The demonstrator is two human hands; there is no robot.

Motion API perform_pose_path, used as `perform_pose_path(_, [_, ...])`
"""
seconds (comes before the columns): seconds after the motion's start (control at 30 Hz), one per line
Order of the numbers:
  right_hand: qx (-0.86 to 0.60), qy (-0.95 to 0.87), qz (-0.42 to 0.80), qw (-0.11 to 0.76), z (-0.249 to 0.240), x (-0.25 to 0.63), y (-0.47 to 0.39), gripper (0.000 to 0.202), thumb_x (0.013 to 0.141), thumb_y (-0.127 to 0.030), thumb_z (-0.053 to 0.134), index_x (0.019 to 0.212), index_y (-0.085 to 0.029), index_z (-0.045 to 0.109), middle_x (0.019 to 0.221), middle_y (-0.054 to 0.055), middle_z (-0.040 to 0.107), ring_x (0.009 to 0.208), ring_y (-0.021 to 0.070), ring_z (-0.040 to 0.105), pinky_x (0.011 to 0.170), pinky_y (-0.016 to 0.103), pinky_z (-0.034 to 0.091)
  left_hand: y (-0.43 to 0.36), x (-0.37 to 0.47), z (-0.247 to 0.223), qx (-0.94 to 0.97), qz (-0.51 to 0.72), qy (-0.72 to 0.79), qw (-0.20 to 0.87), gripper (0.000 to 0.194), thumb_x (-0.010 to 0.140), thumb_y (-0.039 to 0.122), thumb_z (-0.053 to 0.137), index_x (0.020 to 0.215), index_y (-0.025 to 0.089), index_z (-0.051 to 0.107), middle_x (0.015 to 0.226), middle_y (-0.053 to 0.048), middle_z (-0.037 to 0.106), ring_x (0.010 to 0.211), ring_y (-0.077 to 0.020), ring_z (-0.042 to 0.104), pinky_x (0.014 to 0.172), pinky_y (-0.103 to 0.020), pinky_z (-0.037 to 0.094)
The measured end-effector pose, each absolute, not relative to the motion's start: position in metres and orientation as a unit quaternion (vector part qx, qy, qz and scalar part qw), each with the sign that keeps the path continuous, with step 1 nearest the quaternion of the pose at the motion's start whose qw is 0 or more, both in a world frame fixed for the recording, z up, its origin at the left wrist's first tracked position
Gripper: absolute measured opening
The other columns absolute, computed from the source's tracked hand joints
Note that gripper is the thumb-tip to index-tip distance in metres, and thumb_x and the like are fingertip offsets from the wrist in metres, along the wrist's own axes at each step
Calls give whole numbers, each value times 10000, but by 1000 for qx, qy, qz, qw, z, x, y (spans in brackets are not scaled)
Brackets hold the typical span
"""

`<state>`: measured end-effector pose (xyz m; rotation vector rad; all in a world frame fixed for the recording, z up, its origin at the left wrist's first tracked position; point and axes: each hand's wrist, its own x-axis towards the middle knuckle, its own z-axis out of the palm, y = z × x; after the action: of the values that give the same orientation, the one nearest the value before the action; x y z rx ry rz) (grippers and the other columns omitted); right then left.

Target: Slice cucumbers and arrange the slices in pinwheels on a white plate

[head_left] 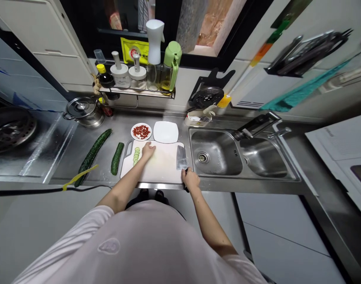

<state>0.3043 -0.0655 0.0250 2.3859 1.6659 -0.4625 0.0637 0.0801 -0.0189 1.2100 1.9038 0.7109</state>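
Observation:
My right hand point(191, 179) is wrapped round the dark handle of a cleaver point(181, 157). The broad blade lies over the right end of a white cutting board point(162, 165). On the board's upper left part rests my left hand point(147, 151), fingers apart, with nothing visible in it. Just left of it, a row of overlapping cucumber slices point(136, 156) runs along the board. A shorter piece of cucumber point(117, 159) lies on the steel counter left of the board, and a long whole cucumber point(93, 156) is farther left.
Behind the board stand a plate of chopped red pieces point(141, 131) and a white square plate point(165, 131). A double sink point(216, 152) is at right, a lidded steel pot point(84, 111) at back left. Bottles fill a wall rack point(139, 91). A black cable point(29, 192) crosses the left front.

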Motion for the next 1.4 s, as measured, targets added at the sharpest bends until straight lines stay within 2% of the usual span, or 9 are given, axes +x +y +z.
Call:
perform_pose_path(0.27, [802, 563, -174, 98, 23, 308, -66, 480, 981, -514, 293, 1179, -140, 519, 959, 166, 684, 943, 264, 661, 810, 354, 444, 127, 82, -22, 378, 281, 763, 442, 506, 781, 247, 614, 1265, 125, 531, 721, -47, 688, 572, -150, 644, 592, -228, 487])
perform_pose_path(0.37, [806, 556, -183, 87, 24, 309, -66, 535, 971, -565, 271, 1239, -154, 486, 980, 163, 683, 949, 266, 658, 811, 357, 440, 135, 85, -22, 370, 272, 769, 446, 433, 790, 233, 587, 1206, 114, 570, 654, -43, 670, 532, -151, 638, 547, -221, 478])
perform_pose_path(0.53, [812, 545, -196, 69, 23, 310, -67, 566, 965, -588, 266, 1295, -163, 443, 966, 147, 687, 941, 272, 656, 810, 363, 434, 143, 86, -20, 370, 246, 780, 440, 200, 764, 200, 587, 935, 136, 666, 549, -32, 630, 499, -158, 627, 527, -224, 462])
perform_pose_path(0.63, [818, 537, -198, 50, 21, 311, -68, 572, 967, -582, 267, 1335, -169, 414, 991, 138, 683, 943, 271, 652, 817, 364, 430, 145, 85, -18, 384, 230, 784, 431, 64, 727, 181, 600, 727, 152, 657, 503, -41, 605, 542, -183, 643, 563, -242, 467])
perform_pose_path(0.77, [833, 525, -175, -3, 18, 313, -70, 570, 975, -560, 264, 1398, -189, 354, 1161, 148, 631, 948, 266, 647, 811, 366, 431, 147, 83, -17, 394, 229, 782, 424, 122, 667, 143, 619, 553, 172, 586, 493, -60, 601, 667, -217, 675, 639, -256, 480])
perform_pose_path(0.87, [838, 521, -158, -37, 16, 314, -71, 559, 982, -539, 265, 1408, -189, 354, 1236, 150, 587, 963, 258, 637, 811, 357, 429, 147, 83, -18, 380, 249, 776, 438, 108, 656, 120, 617, 571, 172, 575, 526, -61, 622, 689, -215, 683, 642, -252, 493])
perform_pose_path(0.97, [838, 523, -143, -62, 16, 316, -72, 557, 984, -524, 274, 1412, -181, 367, 1246, 147, 573, 997, 249, 618, 815, 339, 422, 145, 88, -17, 351, 288, 756, 471, 44, 708, 118, 590, 721, 160, 587, 580, -48, 652, 646, -179, 683, 604, -232, 508])
perform_pose_path(1.1, [832, 532, -124, -98, 14, 318, -71, 526, 985, -488, 295, 1384, -169, 420, 1199, 131, 589, 1023, 234, 592, 820, 313, 409, 144, 99, -11, 304, 346, 718, 521, 120, 783, 113, 549, 899, 143, 550, 627, -46, 673, 631, -142, 690, 605, -206, 534])
perform_pose_path(1.4, [785, 548, -182, -224, 26, 312, -57, 503, 960, -438, 285, 1269, -130, 534, 1117, 126, 636, 942, 201, 586, 873, 308, 411, 123, 98, 23, 227, 413, 647, 600, 61, 805, 96, 538, 833, 138, 504, 592, -54, 658, 654, -152, 703, 683, -251, 577])
